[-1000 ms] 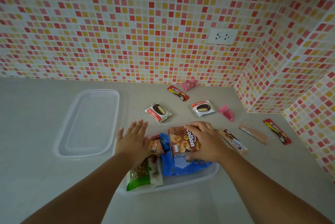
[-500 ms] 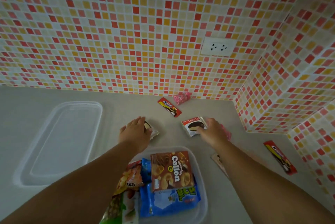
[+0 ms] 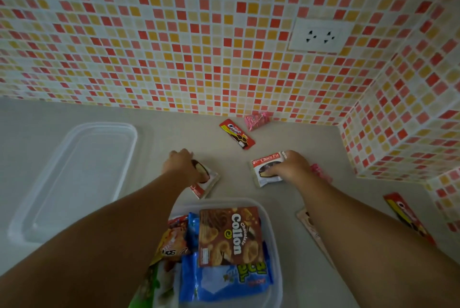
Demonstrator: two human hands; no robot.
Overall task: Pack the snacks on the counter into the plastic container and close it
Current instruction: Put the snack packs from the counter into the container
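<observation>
Centre frame: a white Choco Pie packet [image 3: 266, 167] is pinched by the right hand [image 3: 290, 167]; a second pie packet [image 3: 204, 178] is gripped by the left hand [image 3: 181, 163], half hidden. Plastic container [image 3: 275, 238] is cut off at bottom centre.

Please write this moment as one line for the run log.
left hand: holds pie pack | right hand: holds pie pack | container: open, partly packed | lid: on counter

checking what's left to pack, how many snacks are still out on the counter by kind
Choco Pie packs: 2
red Oreo stick packs: 2
pink candy packs: 2
beige stick pack: 1
Total: 7
</observation>
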